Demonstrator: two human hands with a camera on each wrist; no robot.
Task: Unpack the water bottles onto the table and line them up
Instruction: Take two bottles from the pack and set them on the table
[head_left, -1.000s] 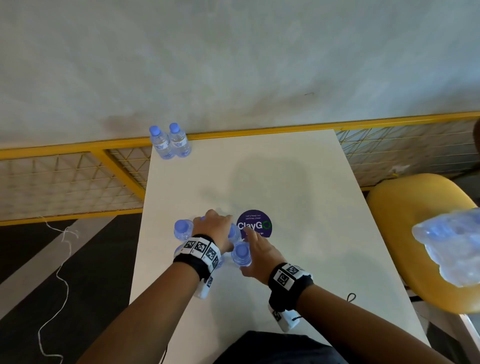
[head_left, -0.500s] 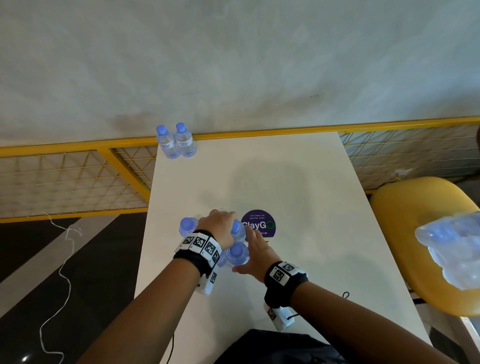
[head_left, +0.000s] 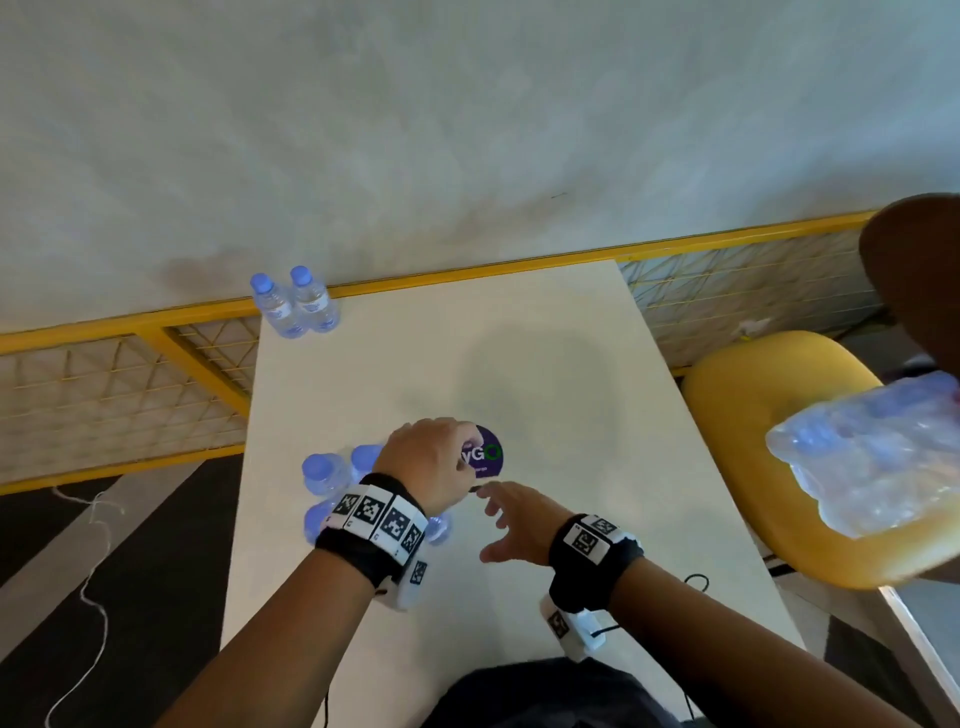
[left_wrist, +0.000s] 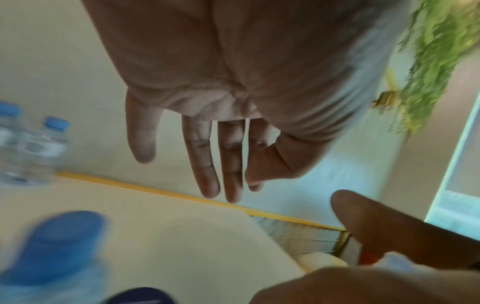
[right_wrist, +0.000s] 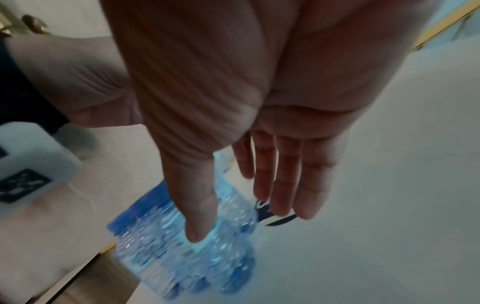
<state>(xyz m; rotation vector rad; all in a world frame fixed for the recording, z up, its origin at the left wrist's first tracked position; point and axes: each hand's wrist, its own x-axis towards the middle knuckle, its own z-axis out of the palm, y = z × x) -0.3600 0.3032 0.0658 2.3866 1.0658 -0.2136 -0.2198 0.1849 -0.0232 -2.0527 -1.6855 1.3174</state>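
Observation:
Several small clear water bottles with blue caps (head_left: 323, 470) stand bunched at the white table's (head_left: 519, 353) near left; in the right wrist view the same bunch (right_wrist: 182, 236) is blurred. Two more bottles (head_left: 293, 306) stand side by side at the far left corner, also visible as the far pair (left_wrist: 39, 148). My left hand (head_left: 431, 462) hovers just right of the bunch, over a purple sticker (head_left: 491, 454). Its fingers (left_wrist: 207, 181) are straight and hold nothing. My right hand (head_left: 501, 519) is spread open (right_wrist: 246, 216) above the table, off the bottles.
A shrink-wrapped pack of bottles (head_left: 872, 462) hangs over a yellow chair (head_left: 753, 415) at the right. A brown shape, perhaps another person's arm (head_left: 914, 291), is at the upper right. A yellow mesh railing (head_left: 156, 374) runs behind and left of the table.
Both hands have come off the bunched bottles. The left hand moved right over the sticker; the right hand drew back and spread. The brown shape entered at upper right.

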